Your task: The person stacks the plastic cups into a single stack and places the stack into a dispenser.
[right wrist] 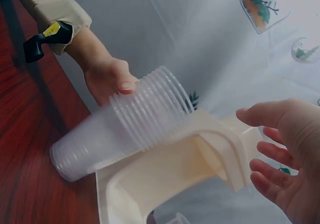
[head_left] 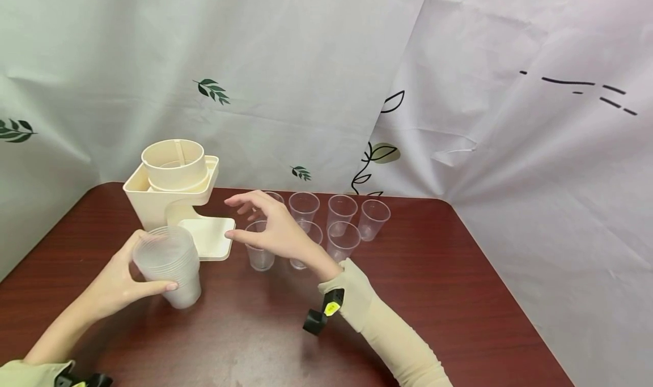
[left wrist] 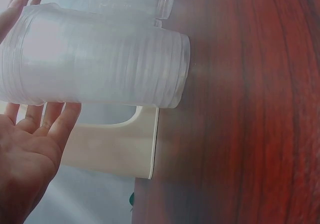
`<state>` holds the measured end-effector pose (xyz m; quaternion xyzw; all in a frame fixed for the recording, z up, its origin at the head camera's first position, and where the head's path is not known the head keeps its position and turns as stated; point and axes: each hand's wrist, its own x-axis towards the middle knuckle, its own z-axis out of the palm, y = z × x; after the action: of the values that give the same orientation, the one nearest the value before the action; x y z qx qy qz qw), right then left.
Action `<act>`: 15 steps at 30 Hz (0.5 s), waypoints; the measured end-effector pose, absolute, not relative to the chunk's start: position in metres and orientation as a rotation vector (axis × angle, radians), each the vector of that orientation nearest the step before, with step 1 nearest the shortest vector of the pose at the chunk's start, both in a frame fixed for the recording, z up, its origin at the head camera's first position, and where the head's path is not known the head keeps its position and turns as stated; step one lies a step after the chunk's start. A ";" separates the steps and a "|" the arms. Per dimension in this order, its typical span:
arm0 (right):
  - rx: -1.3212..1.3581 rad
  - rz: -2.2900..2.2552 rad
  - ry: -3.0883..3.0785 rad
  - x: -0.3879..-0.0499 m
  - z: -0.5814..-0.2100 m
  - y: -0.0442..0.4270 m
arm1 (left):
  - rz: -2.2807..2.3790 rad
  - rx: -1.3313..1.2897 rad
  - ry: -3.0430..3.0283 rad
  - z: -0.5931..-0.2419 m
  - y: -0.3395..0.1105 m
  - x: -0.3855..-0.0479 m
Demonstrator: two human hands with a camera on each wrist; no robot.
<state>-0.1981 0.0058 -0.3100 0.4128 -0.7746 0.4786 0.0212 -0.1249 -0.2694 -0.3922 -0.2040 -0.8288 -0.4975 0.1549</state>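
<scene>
A stack of clear plastic cups is gripped near its rims by my left hand, thumb on the near side. In the left wrist view the stack lies across the fingers of my left hand. The right wrist view shows the stack tilted beside a cream stand. My right hand hovers over the stand's flat base, thumb and fingers apart, holding nothing. The cream stand has a round holder on top, and the stack is in front of it.
Several single clear cups stand upright in two rows behind and beside my right forearm, among them a front cup and the rightmost one. A pale patterned curtain hangs behind the dark red table.
</scene>
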 end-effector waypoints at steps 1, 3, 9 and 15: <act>1.276 1.490 -2.391 -0.198 -0.309 0.007 | -1.425 -0.589 -2.374 -0.393 -0.270 -0.125; 1.273 1.489 -2.378 -0.198 -0.308 0.010 | -1.431 -0.585 -2.368 -0.393 -0.270 -0.126; 1.273 1.455 -2.359 -0.199 -0.306 0.018 | -1.425 -0.591 -2.371 -0.394 -0.271 -0.126; 1.265 1.407 -2.338 -0.202 -0.306 0.027 | -1.426 -0.565 -2.373 -0.393 -0.270 -0.126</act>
<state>-0.2021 0.0274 -0.3058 0.4196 -0.7756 0.4669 0.0671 -0.1259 -0.2697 -0.3932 -0.1976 -0.8293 -0.4983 0.1576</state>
